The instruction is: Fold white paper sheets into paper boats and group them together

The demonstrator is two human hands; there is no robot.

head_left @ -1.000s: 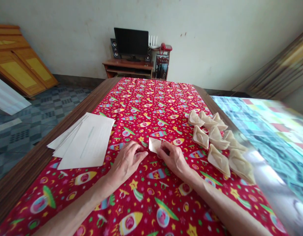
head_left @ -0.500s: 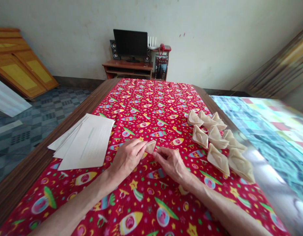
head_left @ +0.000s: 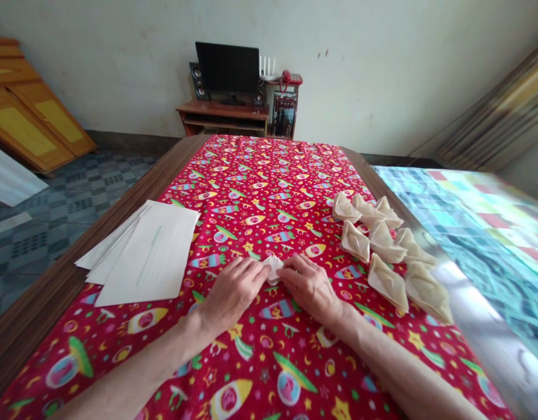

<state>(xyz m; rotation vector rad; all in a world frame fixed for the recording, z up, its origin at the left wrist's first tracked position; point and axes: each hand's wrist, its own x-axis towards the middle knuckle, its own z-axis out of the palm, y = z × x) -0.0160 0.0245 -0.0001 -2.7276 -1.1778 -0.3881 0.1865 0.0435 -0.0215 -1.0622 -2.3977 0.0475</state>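
Observation:
Between my two hands, low over the red patterned cloth, is a small piece of folded paper (head_left: 274, 270), pale with creases showing. My left hand (head_left: 239, 287) pinches its left side, and my right hand (head_left: 308, 284) grips its right side. Both thumbs are mostly hidden behind the fingers. To the right sit several folded paper boat-like shapes (head_left: 387, 286) in loose rows. On the left lies a fanned stack of pale paper sheets (head_left: 153, 256), the top one with faint printing.
A red cloth (head_left: 251, 198) with rockets and stars covers the brown wooden table (head_left: 133, 217). Beyond it stand a desk (head_left: 220, 111) with a monitor (head_left: 228, 69), speakers and a red telephone (head_left: 290, 77). A bed with a checked cover (head_left: 465, 216) is on the right, a wooden cabinet (head_left: 30, 116) on the left.
The folded paper has turned and now shows a whiter, creased face. My right hand has closed in on its right side, where it was held mainly by the left. The view shifted slightly.

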